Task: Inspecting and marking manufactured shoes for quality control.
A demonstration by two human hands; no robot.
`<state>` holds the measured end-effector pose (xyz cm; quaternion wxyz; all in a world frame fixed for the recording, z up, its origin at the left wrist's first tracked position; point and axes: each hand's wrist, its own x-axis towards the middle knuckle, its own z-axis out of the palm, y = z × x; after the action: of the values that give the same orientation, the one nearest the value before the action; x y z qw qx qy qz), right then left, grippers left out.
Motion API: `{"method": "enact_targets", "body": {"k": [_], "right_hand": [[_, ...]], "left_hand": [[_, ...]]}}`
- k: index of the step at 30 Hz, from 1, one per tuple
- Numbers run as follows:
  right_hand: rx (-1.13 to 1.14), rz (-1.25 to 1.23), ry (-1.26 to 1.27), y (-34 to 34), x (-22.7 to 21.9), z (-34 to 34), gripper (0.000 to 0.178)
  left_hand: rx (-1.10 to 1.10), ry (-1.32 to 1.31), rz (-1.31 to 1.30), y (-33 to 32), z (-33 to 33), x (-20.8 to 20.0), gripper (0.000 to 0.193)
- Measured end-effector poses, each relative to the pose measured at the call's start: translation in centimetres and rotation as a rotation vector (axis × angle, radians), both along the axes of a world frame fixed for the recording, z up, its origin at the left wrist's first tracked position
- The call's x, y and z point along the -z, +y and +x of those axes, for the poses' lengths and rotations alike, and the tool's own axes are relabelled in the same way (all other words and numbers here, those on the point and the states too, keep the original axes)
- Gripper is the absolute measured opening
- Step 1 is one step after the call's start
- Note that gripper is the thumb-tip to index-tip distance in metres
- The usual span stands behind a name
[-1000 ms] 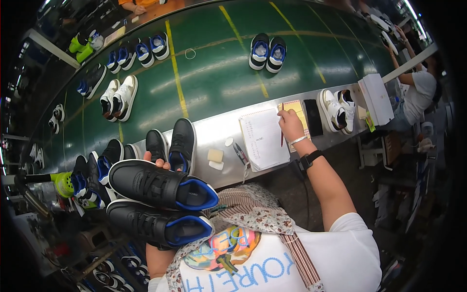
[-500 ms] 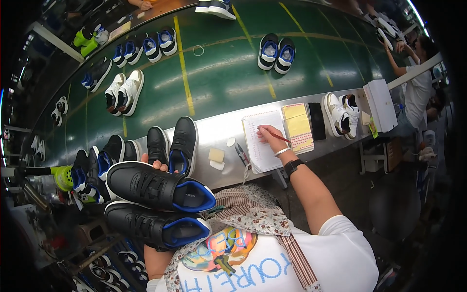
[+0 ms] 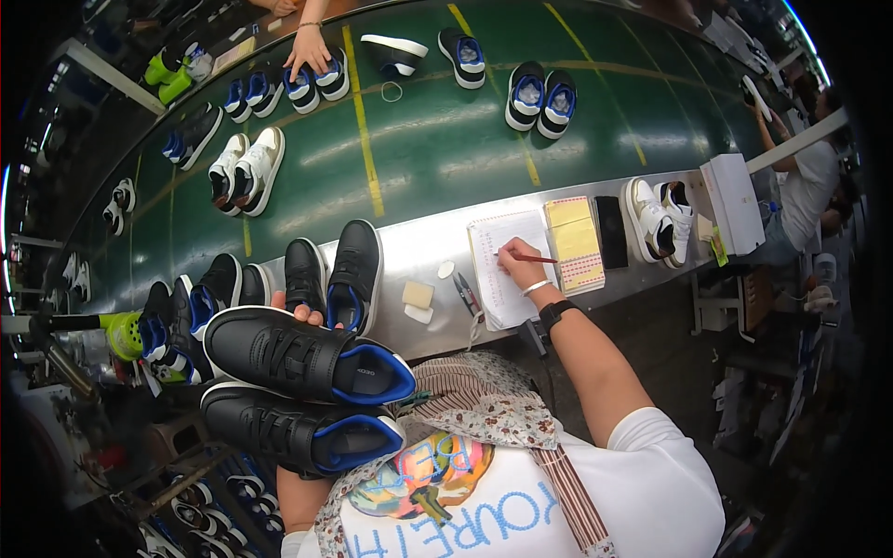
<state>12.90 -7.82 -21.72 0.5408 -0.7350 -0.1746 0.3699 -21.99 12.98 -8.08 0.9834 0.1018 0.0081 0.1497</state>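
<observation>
My left hand (image 3: pixel 305 313) is mostly hidden behind a pair of black sneakers with blue lining; its fingertips curl over the far side of the upper sneaker (image 3: pixel 288 358). Just below lies the second sneaker (image 3: pixel 279 426) of that pair, held against it. In my right hand (image 3: pixel 521 265) is a slim red pen (image 3: pixel 539 259), with the hand resting on the page of an open notebook (image 3: pixel 493 302). Handwriting covers part of that page. A yellow pad (image 3: pixel 575 244) adjoins the notebook on the right, followed by a dark phone (image 3: pixel 609 232).
A green conveyor belt (image 3: pixel 437 139) carries several shoes, among them a white pair (image 3: pixel 246 172). Across it, a co-worker's hand (image 3: pixel 310 54) touches blue-lined shoes. More black sneakers (image 3: pixel 353 270) stand on the metal ledge, near erasers (image 3: pixel 418 296) and snips (image 3: pixel 468 293). A white box (image 3: pixel 732 205) is at right.
A co-worker's hand has come in over the far shoes. At the far side of the belt, the top pair is now separated, one shoe tipped on its side. My own hands barely moved.
</observation>
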Motion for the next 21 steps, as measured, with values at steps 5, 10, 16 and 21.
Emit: {"method": "enact_targets", "body": {"k": [5,10,16,21], "right_hand": [[-0.028,-0.008,-0.040,0.2,0.2,0.1,0.014],[-0.012,-0.026,-0.055,0.3,0.5,0.3,0.014],[0.047,-0.046,0.017,0.0,-1.5,0.7,0.013],[-0.078,-0.044,-0.941,-2.3,-2.4,3.7,0.015]], "left_hand": [[-0.011,-0.014,-0.011,-0.3,0.4,-0.2,0.072],[0.017,-0.119,0.149,-0.6,2.2,-1.0,0.051],[0.024,-0.056,-0.025,-0.1,0.6,-0.1,0.070],[0.210,-0.077,-0.081,0.1,3.2,-2.0,0.070]]}}
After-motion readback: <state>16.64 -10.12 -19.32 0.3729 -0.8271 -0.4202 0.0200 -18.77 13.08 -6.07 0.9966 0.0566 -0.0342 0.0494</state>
